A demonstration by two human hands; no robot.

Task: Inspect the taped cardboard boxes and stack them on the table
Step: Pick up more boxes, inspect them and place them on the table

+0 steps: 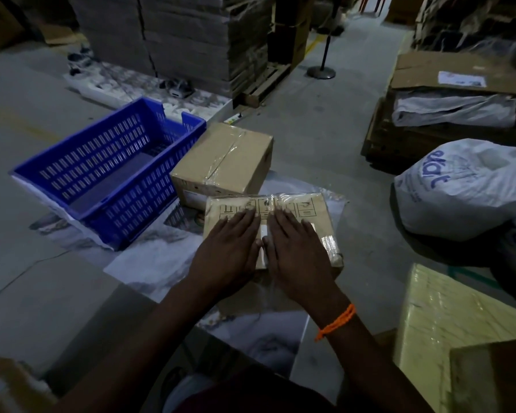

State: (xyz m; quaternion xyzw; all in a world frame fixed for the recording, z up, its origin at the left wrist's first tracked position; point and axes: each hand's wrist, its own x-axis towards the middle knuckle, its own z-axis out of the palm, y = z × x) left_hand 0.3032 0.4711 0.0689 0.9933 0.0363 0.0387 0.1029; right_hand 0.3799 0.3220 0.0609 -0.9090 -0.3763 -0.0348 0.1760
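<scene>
L hand [227, 248]: flat, fingers straight, pressing top of near box [307, 208], holds nothing
R hand [298, 248]: same, flat on top, orange band [337, 321] on wrist
near box: on table [149, 260], dead ahead at 12, under both palms
seam: taped, runs 12–6 in the gap btwn the hands
long axis: can't call it, too foreshortened
far box [221, 159]: at 11 from near box, taped seam approx 1–7, faces close; touching or not, can't tell
nearer hand: L, it's on the far-box side
crate [137, 210]: at 10, just beside far box
step (guess): seam check on near box, stack not done yet
next (guess): regrip sides, lift, go fwd-left to 11 onto far box
risk: slick tape film, may slip
</scene>
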